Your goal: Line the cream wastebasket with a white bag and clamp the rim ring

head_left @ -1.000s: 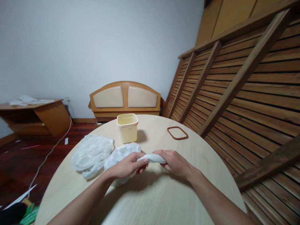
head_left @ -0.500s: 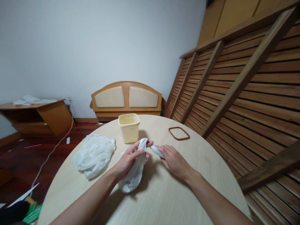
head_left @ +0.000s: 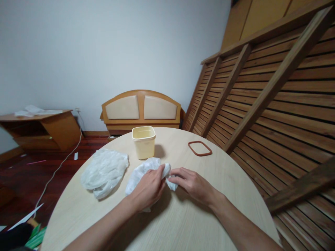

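Note:
A white plastic bag (head_left: 142, 171) is bunched up between my hands, low over the table. My left hand (head_left: 150, 184) wraps round its gathered neck, back of the hand upward. Close beside it on the right, my right hand (head_left: 190, 181) pinches the bag's twisted end between thumb and fingers. Just beyond the bag stands an open cream plastic bin (head_left: 144, 144), upright. A second crumpled white plastic bag (head_left: 104, 172) lies to the left of my left arm. On the right, past my right hand, a brown rounded-square frame (head_left: 200, 148) lies flat.
All of this is on a round pale wooden table (head_left: 222, 216). A wooden headboard (head_left: 141, 108) stands behind it. Slatted wood panels (head_left: 282, 104) lean along the right. At left are a low cabinet (head_left: 57, 132) with papers on top and a white cable (head_left: 59, 170) on the floor.
My left hand has turned over, its back now up, and closed round the bag's neck. My right hand has come nearer to it, and the bag has spread out toward the bin.

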Demonstrator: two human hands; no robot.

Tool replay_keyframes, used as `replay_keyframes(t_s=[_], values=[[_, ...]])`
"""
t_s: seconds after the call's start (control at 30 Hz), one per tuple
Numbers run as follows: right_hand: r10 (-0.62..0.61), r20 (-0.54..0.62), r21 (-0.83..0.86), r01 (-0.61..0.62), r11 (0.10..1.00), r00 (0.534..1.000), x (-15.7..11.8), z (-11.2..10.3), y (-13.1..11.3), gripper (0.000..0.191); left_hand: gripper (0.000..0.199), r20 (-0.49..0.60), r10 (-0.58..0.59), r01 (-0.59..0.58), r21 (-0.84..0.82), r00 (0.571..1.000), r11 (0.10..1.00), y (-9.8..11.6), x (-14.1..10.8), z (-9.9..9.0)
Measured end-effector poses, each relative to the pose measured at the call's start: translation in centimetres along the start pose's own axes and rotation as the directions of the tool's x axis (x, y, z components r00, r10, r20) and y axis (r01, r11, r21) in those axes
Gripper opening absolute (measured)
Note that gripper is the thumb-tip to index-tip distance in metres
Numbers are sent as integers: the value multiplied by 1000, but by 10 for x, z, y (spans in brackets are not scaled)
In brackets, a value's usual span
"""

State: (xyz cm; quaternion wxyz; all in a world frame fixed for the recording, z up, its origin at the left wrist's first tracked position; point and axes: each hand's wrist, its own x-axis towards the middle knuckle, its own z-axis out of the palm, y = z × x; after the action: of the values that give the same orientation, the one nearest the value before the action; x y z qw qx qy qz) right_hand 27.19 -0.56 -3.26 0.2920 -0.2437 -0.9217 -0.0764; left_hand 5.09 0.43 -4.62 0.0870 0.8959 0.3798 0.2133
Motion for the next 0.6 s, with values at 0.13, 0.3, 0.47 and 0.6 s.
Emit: replay_keyframes(t_s=[0.13, 0.3, 0.47, 0.6], values=[[-77, -33, -6, 77, 997, 996, 2, 2, -3, 20, 35, 65, 25, -25, 0, 998, 1000, 7, 0, -5], [-44, -69, 48, 48, 998, 997, 2, 2, -2, 20, 29, 111, 53, -47, -61, 992, 997, 10, 1, -13], [25, -105, 247, 1, 969, 994, 0, 6, 1, 29, 22, 99, 45, -32, -129, 994, 991, 5, 5, -14], [82, -91, 300, -52, 952, 992, -2, 9, 4, 41, 18, -12, -5, 2, -234, 1000, 972, 2, 5, -12]])
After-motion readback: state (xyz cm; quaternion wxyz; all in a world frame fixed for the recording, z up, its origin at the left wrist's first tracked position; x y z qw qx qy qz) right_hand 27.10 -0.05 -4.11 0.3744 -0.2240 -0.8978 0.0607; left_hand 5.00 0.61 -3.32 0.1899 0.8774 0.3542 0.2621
